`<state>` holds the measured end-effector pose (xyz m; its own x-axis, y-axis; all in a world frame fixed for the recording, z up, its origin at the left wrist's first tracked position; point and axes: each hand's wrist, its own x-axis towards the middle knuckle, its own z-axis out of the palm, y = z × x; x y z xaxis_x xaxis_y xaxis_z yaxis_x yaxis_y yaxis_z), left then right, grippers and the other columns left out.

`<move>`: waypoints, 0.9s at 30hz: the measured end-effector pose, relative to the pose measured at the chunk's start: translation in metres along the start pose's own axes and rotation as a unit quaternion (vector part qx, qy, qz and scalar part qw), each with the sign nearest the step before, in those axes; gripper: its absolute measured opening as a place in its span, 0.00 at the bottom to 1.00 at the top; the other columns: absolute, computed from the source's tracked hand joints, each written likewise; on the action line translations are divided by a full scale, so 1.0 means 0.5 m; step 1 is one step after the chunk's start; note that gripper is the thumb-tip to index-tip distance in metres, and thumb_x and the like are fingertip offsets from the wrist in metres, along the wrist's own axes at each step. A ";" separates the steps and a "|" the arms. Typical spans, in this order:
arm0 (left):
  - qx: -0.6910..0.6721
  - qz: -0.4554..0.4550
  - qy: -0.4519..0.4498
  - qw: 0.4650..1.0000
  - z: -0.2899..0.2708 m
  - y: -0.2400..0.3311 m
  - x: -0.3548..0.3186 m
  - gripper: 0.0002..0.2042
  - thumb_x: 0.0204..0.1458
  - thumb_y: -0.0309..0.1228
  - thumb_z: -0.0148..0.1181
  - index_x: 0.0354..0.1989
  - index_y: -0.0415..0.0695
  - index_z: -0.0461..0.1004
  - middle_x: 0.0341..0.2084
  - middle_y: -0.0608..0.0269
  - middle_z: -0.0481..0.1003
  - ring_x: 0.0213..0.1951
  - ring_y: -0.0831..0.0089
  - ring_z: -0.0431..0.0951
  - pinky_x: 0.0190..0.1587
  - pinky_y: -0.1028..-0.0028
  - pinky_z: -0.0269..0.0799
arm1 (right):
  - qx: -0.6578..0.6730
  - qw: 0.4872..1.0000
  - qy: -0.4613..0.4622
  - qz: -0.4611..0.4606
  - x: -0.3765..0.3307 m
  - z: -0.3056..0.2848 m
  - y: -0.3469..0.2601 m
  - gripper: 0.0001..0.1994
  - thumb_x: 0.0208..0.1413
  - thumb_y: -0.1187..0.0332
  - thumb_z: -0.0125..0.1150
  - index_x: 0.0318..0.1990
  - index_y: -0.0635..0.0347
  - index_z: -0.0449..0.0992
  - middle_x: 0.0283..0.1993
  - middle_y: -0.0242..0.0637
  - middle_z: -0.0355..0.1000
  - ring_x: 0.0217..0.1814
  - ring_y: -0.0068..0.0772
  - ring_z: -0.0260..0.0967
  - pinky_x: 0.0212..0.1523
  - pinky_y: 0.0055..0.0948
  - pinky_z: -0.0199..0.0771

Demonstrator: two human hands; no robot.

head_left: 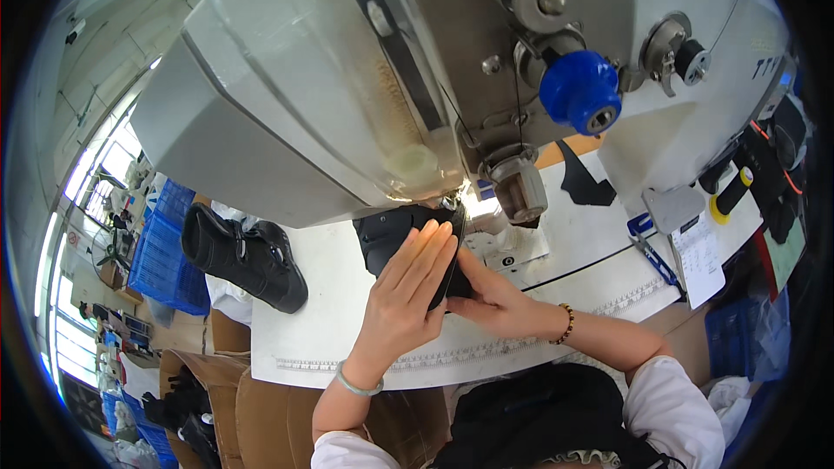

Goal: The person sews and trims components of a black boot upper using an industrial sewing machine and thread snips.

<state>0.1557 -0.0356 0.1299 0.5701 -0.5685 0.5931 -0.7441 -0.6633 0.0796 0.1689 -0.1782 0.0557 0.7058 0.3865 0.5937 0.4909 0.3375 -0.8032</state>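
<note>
A black shoe-upper piece [380,239] lies under the needle area of a large sewing machine [287,104]. My left hand [404,287] rests flat on it, its fingers stretched out and side by side, tips close to the needle. From the right, my right hand [495,300] grips the piece's near right edge. Its thumb and some fingers show, while others are hidden behind the material. Part of the piece is covered by my hands and the machine head. Just right of the needle sits a metal plate [521,247] on the white work table [321,317].
A black ankle boot [243,256] lies at the left table edge. Printed ruler strips [504,347] run along the near side. At right are a blue cutter [653,256], a paper pad [698,256], a thread spool [731,195] and a black cut piece [584,175]. Cardboard boxes [269,417] stand below left.
</note>
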 end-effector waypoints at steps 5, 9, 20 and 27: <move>-0.032 -0.001 -0.002 0.999 -0.001 -0.014 -0.002 0.25 0.34 0.17 0.53 0.48 0.34 0.69 0.50 0.53 0.68 0.54 0.56 0.66 0.59 0.57 0.59 | 0.062 0.995 -0.042 0.065 0.001 0.001 0.006 0.27 0.54 0.78 0.47 0.60 0.68 0.46 0.53 0.44 0.56 0.54 0.29 0.55 0.54 0.27 0.57; -0.045 0.010 0.001 0.999 -0.004 -0.025 -0.004 0.25 0.34 0.17 0.52 0.49 0.35 0.69 0.50 0.55 0.68 0.54 0.57 0.66 0.59 0.58 0.59 | 0.129 0.988 -0.027 0.086 0.003 0.021 0.000 0.28 0.56 0.78 0.46 0.62 0.68 0.42 0.56 0.42 0.54 0.58 0.27 0.52 0.57 0.26 0.53; -0.043 -0.039 -0.037 0.998 -0.019 -0.039 -0.019 0.30 0.32 0.23 0.52 0.53 0.40 0.65 0.52 0.53 0.64 0.59 0.58 0.60 0.63 0.48 0.38 | 0.236 0.961 0.077 0.121 -0.008 0.036 -0.002 0.23 0.56 0.80 0.47 0.59 0.63 0.51 0.53 0.35 0.58 0.54 0.18 0.55 0.53 0.21 0.58; -0.013 -0.007 0.053 0.998 0.044 -0.106 -0.074 0.31 0.30 0.17 0.53 0.51 0.42 0.67 0.53 0.57 0.66 0.59 0.58 0.62 0.62 0.52 0.45 | 0.142 0.963 0.164 0.161 -0.022 0.081 -0.030 0.12 0.58 0.73 0.50 0.48 0.69 0.63 0.39 0.35 0.71 0.40 0.19 0.70 0.41 0.19 0.71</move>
<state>0.1816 0.0100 0.0862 0.5418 -0.5028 0.6735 -0.7457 -0.6573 0.1090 0.1332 -0.1527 0.0631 0.9443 0.2337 0.2319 0.0933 0.4854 -0.8693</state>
